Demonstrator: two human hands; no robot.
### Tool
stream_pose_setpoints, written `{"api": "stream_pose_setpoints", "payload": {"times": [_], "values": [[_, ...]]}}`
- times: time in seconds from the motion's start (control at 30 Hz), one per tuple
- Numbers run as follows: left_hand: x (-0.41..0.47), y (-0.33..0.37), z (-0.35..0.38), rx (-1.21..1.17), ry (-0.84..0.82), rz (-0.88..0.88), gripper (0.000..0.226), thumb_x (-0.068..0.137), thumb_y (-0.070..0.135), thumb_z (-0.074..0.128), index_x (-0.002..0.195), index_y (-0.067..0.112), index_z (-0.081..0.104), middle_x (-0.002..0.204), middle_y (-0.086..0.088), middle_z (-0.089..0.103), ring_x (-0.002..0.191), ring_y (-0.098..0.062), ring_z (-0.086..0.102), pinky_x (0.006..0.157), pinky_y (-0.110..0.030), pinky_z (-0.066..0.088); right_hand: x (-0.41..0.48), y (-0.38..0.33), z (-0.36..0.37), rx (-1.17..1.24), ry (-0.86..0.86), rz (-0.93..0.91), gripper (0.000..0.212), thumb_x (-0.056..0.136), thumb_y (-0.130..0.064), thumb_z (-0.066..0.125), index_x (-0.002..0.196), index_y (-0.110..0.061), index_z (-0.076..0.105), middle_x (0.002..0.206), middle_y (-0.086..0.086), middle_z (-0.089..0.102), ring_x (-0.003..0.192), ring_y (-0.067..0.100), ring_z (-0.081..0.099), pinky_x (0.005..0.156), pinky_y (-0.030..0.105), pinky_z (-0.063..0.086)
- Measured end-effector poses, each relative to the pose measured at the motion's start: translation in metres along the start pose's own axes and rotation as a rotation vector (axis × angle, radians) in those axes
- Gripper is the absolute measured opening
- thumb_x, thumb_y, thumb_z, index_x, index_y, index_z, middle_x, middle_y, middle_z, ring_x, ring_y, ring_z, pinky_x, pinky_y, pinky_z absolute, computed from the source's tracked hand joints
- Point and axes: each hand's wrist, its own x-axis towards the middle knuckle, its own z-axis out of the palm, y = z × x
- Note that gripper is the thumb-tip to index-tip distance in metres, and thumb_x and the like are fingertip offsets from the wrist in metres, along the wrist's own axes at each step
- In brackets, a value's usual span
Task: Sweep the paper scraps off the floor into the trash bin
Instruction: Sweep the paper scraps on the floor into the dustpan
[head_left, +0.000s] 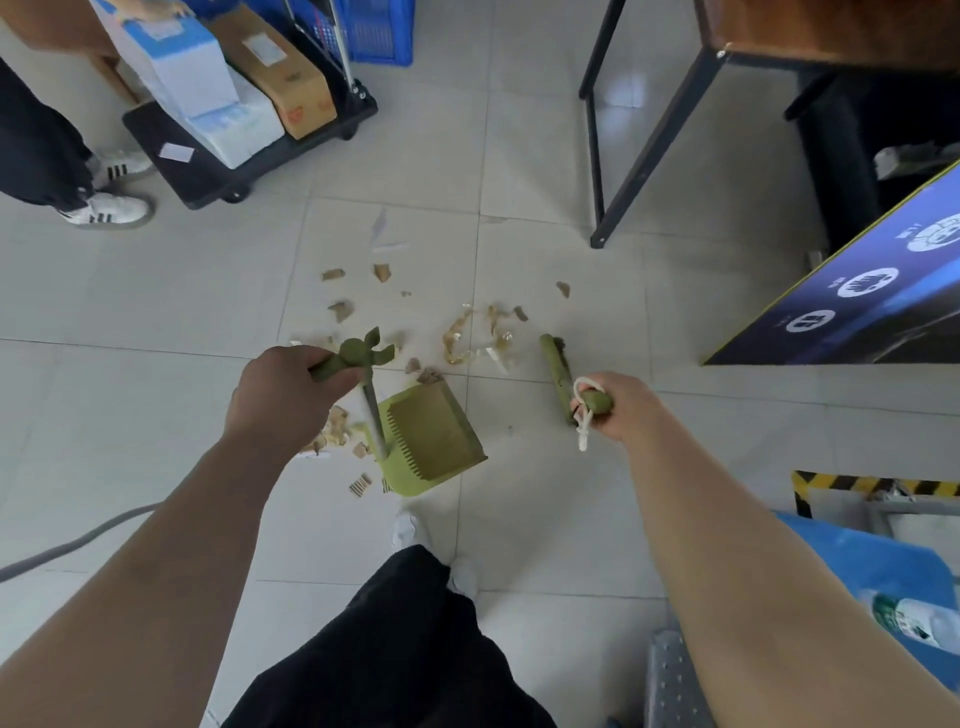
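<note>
The left hand (283, 400) has its fingers curled tightly round the green grip on top of the grey pole of one green plastic dustpan (436, 431) with a toothed comb edge. Its knuckles face the camera and its fingertips are hidden under the grip. The dustpan stands on the pale tiled floor (156, 291) just ahead of the person's feet, mouth turned away from them. The right hand (621, 408) is wrapped round the end of one short green broom (555, 371), fingers pressed together around the handle, and a white cord (583, 431) loops out below them. The broom's head lies low on the tiles, to the right of the dustpan and apart from it. The torn brown paper scraps (340, 310) are on the floor. One sits at the dustpan's far lip, a heap lies against its left side under the left wrist, and loose pieces and curled strips are scattered beyond, too bunched to count exactly. At top left, a black cart (171, 150) carries one brown cardboard box (280, 67) beside stacked white-and-blue cartons.
</note>
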Motion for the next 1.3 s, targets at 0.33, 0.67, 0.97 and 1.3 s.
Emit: {"api": "stream_pose_setpoints", "payload": {"times": [0.33, 0.67, 0.97, 1.3], "values": [[0.047, 0.024, -0.013, 0.006, -0.078, -0.003, 0.035, 0.085, 0.045, 0.068, 0.076, 0.011, 0.066, 0.058, -0.005, 0.052, 0.053, -0.023, 0.047, 0.054, -0.028, 0.037, -0.027, -0.033, 0.059, -0.17, -0.161, 0.044, 0.014, 0.083, 0.007, 0.048, 0.07, 0.006, 0.053, 0.07, 0.021, 0.05, 0.038, 0.023, 0.049, 0.05, 0.029, 0.044], [0.081, 0.073, -0.018, 0.004, -0.031, -0.014, 0.038, 0.085, 0.046, 0.067, 0.072, 0.011, 0.064, 0.045, 0.002, 0.049, 0.049, -0.019, 0.047, 0.051, -0.027, 0.035, -0.009, -0.13, -0.002, -0.15, -0.091, -0.022, 0.023, 0.087, 0.005, 0.045, 0.064, 0.001, 0.048, 0.065, 0.017, 0.046, 0.055, 0.025, 0.044, 0.055, 0.03, 0.037], [0.107, 0.135, 0.022, -0.107, 0.079, -0.155, 0.044, 0.082, 0.044, 0.069, 0.069, 0.003, 0.057, 0.054, -0.003, 0.041, 0.052, -0.023, 0.04, 0.055, -0.029, 0.031, 0.081, -0.229, -0.055, -0.217, -0.006, -0.115, 0.024, 0.083, 0.012, 0.046, 0.062, 0.001, 0.048, 0.064, 0.015, 0.043, 0.048, 0.025, 0.047, 0.038, 0.019, 0.04], [0.116, 0.184, 0.051, -0.103, 0.161, -0.275, 0.036, 0.083, 0.042, 0.07, 0.075, 0.007, 0.065, 0.063, -0.012, 0.057, 0.053, -0.024, 0.045, 0.053, -0.028, 0.035, 0.142, -0.24, -0.024, -0.24, -0.112, 0.028, 0.032, 0.075, 0.013, 0.048, 0.105, 0.003, 0.053, 0.075, 0.014, 0.051, 0.045, 0.023, 0.053, 0.042, 0.023, 0.044]]}}
